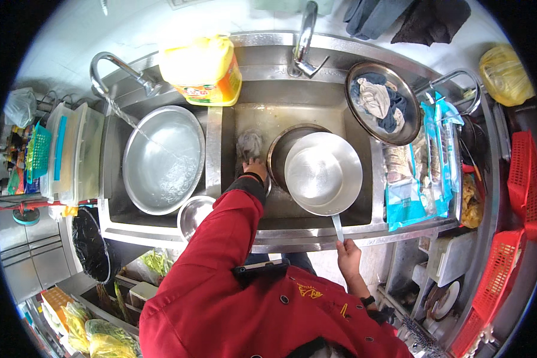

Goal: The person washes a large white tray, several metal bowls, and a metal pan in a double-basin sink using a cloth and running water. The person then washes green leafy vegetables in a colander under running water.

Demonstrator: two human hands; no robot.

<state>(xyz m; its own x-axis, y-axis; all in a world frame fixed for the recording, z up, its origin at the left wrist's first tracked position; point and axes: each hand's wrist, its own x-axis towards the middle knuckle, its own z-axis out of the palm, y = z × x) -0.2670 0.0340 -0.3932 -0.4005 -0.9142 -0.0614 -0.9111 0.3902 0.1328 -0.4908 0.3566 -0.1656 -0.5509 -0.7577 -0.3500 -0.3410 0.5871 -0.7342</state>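
Observation:
My right hand (349, 257) grips the handle of a metal saucepan (323, 173), whose bare inside faces up over the middle sink basin (291, 114). Under the pan, a dark-rimmed round pan (279, 150) lies mostly hidden in the basin. My left hand (255, 169) reaches down into the basin's left side, fingers apart and palm down. Just beyond its fingertips is a grey wad (249, 142), perhaps a scrubber or cloth; whether they touch is unclear. Part of a metal rim (269, 185) shows beside my left wrist.
Water runs from the left faucet (116, 67) into a large metal basin (132, 179). A yellow plastic jug (201, 71) stands on the sink's back edge. At right are a bowl of cloths (378, 100) and blue-edged packages (405, 201). A small metal bowl (194, 215) sits by my left forearm.

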